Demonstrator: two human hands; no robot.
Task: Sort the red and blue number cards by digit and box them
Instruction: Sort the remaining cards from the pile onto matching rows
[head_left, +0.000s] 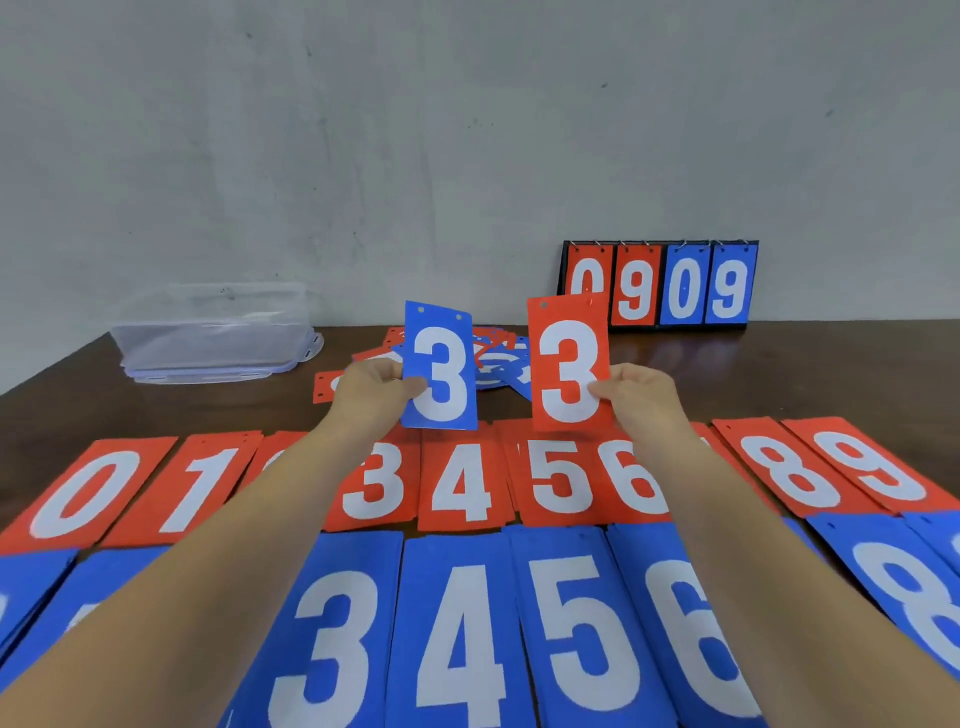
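Cards (460, 488) cover the table (779, 374) in a red row (561, 478) and a blue row (587, 623), laid in number order so each new one has a spot. Our left hand (371, 392) pinches a blue 3 (440, 366). Our right hand (641, 397) pinches a red 3 (569, 364). We hold both upright so we can read them. A mixed pile (501, 358) waits behind our hands. The clear box (218, 332) sits far left, by the wall (363, 156), for later, we think.
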